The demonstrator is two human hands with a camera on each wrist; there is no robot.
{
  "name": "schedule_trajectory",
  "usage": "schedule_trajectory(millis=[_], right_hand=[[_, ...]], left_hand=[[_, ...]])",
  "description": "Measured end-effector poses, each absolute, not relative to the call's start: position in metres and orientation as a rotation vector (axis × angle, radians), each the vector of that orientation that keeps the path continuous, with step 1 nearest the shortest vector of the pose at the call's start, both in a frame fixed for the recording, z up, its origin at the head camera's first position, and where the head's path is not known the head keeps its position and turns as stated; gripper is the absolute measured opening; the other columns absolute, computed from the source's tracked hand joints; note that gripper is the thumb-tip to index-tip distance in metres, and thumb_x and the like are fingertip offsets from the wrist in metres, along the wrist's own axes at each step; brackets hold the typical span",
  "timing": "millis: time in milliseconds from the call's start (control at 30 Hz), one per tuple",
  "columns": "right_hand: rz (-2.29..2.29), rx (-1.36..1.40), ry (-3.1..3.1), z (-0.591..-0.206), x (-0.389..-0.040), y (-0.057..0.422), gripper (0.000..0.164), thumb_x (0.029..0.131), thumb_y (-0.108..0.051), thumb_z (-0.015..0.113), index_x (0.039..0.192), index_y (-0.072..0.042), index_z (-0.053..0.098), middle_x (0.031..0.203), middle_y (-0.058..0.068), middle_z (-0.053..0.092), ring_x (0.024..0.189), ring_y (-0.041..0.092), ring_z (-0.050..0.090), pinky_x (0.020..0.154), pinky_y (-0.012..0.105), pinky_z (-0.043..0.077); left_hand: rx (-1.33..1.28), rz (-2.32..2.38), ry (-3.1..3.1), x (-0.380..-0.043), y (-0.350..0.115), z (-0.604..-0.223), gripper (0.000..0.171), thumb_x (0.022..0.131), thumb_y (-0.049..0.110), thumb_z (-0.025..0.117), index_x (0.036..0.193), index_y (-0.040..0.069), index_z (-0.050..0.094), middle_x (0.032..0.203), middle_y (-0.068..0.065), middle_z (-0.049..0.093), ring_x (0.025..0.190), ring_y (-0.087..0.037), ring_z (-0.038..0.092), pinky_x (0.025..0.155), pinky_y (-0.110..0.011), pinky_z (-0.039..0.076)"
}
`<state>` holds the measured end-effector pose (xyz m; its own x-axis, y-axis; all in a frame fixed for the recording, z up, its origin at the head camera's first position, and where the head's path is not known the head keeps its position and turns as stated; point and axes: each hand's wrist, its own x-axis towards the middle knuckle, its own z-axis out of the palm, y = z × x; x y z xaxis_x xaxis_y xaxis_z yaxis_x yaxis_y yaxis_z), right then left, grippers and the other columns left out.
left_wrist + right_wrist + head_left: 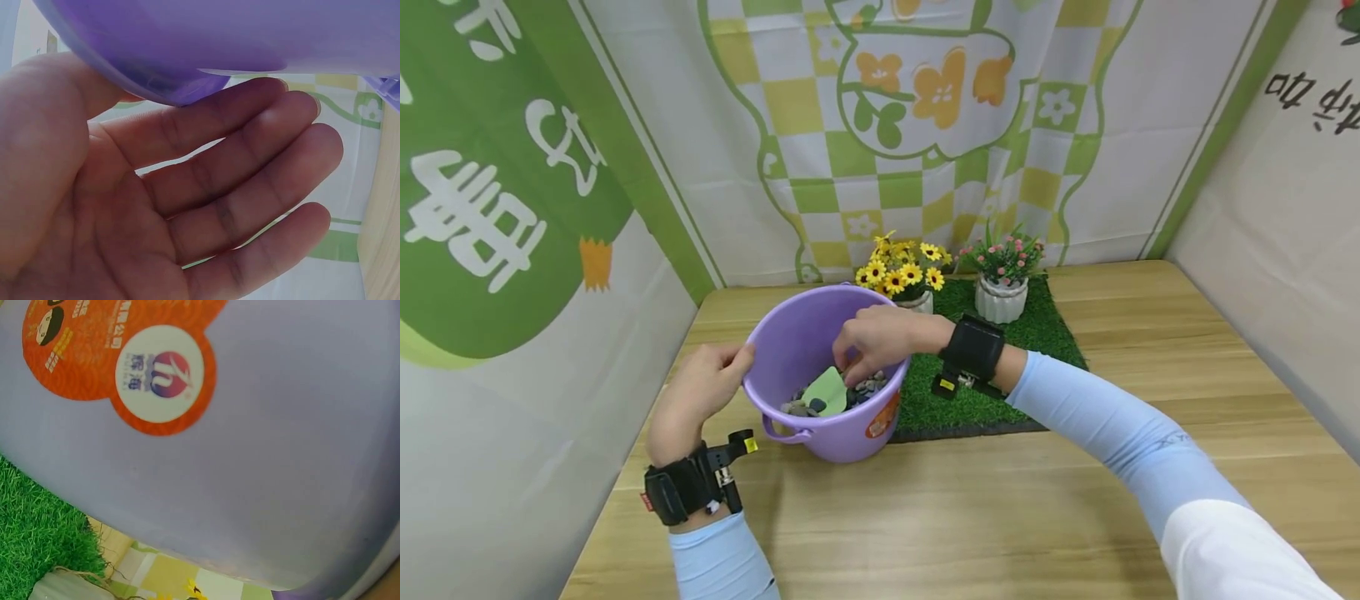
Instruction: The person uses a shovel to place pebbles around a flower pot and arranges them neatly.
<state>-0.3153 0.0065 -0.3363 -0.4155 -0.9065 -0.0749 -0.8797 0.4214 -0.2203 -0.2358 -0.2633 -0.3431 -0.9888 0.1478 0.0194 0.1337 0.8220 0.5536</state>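
Note:
A purple bucket (842, 437) stands on the table, tilted a little, with small dark and grey stones (868, 390) in its bottom. My left hand (703, 392) holds the bucket's left rim, thumb over the edge. In the left wrist view, the fingers of that hand (206, 169) lie extended along the outer wall. Reaching in over the right rim, my right hand (876, 337) has curled fingers at a light green scoop-like piece (826, 392) lying among the stones. It seems to pinch that piece, though its handle is hidden. Only the bucket's outer wall (281, 456) fills most of the right wrist view.
A green turf mat (985, 400) lies right of the bucket. Two white pots stand behind, one with yellow flowers (902, 271), one with pink flowers (1003, 258). Patterned cloth (805, 158) hangs behind the wooden table (970, 517), with printed side walls.

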Motion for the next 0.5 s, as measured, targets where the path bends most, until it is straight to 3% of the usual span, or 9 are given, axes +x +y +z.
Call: schedule_trajectory(millis=[200, 500], right_hand=[[-0.244, -1.581, 2.501, -0.3355, -0.3158, 0.0061, 0.018, 0.085, -0.043, 0.074, 0.09, -0.026, 0.073, 0.082, -0.015, 0.07, 0.065, 0.002, 0.059, 0.066, 0.022, 0.044], [-0.266, -1.568, 2.524, -0.3314, -0.3103, 0.0093, 0.018, 0.088, -0.042, 0.071, 0.09, -0.024, 0.072, 0.081, -0.012, 0.068, 0.062, 0.003, 0.055, 0.064, 0.021, 0.041]], left_hand=[[0.225, 0.897, 2.988, -0.2356, -0.2649, -0.3442, 0.049, 0.104, 0.039, 0.036, 0.103, 0.008, 0.073, 0.086, -0.005, 0.072, 0.091, -0.023, 0.06, 0.075, -0.033, 0.04], [0.219, 0.877, 3.014, -0.2346, -0.2644, -0.3461, 0.048, 0.103, 0.039, 0.037, 0.089, 0.008, 0.071, 0.074, -0.003, 0.059, 0.069, -0.02, 0.046, 0.061, -0.032, 0.034]])
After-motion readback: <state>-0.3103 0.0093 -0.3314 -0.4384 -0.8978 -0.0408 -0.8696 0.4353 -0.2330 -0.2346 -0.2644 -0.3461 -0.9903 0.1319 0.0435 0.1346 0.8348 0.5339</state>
